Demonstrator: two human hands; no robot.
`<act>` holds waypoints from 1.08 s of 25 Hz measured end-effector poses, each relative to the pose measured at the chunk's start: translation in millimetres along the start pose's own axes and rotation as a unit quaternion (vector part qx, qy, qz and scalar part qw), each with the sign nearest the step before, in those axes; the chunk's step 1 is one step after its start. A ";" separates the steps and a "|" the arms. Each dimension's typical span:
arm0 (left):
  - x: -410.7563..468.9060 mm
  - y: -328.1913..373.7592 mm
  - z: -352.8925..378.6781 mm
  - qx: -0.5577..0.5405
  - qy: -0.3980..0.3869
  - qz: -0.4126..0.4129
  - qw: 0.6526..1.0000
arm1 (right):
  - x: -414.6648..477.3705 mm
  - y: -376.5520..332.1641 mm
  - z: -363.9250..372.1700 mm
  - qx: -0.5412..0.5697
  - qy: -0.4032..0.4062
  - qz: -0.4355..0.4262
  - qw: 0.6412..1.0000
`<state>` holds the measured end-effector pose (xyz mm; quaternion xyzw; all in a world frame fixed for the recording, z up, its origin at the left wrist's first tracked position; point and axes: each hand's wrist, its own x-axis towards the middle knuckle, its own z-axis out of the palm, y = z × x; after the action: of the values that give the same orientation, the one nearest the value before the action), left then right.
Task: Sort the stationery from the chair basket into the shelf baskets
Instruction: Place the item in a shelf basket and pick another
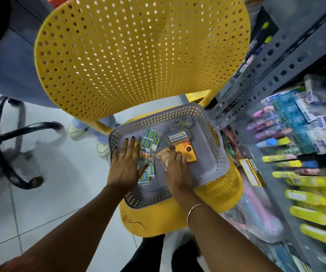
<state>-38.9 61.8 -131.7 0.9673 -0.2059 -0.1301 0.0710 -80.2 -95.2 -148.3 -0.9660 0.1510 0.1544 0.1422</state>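
The left hand [126, 164] lay flat with fingers spread over blue-and-white packets [149, 143] on the left side of the grey basket [216, 154]. The right hand [177, 166] reached in beside it, fingertips on an orange box [189, 152] and a clear bag [163, 157]; whether it gripped either could not be told. The basket sat on the seat of a yellow chair [138, 55]. A metal shelf [275, 61] of blurred goods stood to the right.

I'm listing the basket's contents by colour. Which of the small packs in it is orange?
The flat orange box at the right hand's fingertips. The packs by the left hand are blue-green; the tub beyond is clear.
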 end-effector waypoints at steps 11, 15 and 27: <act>36.2 86.4 -130.0 0.007 0.092 0.107 0.990 | -21.7 24.1 -256.1 0.040 0.236 -0.058 0.969; 47.8 127.2 -187.2 0.013 0.142 0.169 0.975 | -76.2 40.1 -373.9 0.079 0.352 -0.063 0.930; 67.1 243.8 -248.4 0.020 0.196 0.263 0.945 | -212.1 219.4 -482.7 0.127 0.266 0.159 0.942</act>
<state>-2.6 -166.0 137.4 0.8864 -0.4375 0.0895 0.1220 -222.9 -398.2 314.1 -0.9090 0.3537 -0.1078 0.1924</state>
